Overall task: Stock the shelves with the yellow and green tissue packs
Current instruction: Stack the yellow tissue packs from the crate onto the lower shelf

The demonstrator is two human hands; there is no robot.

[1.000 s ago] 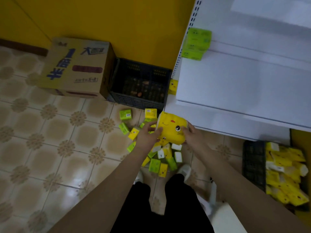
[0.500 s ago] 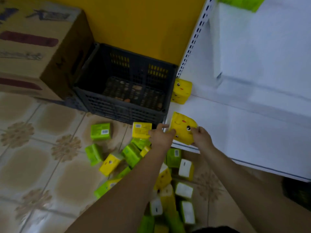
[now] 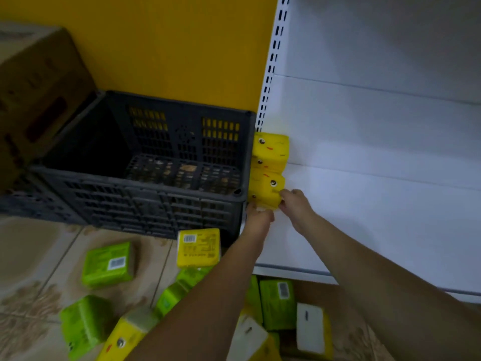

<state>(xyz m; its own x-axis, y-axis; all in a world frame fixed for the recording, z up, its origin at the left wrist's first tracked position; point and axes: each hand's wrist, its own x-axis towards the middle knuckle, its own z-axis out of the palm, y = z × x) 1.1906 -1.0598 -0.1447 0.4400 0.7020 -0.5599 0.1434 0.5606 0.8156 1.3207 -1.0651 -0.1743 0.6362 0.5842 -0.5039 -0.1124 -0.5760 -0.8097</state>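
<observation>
Both hands, left hand (image 3: 257, 217) and right hand (image 3: 295, 204), fingers curled on it, are now seating the carried yellow pack (image 3: 265, 192) on the bottom shelf (image 3: 364, 230) against the earlier yellow pack (image 3: 270, 151), starting a row

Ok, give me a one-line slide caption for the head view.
Both hands set a yellow pack on the bottom shelf beside a black crate.
</observation>
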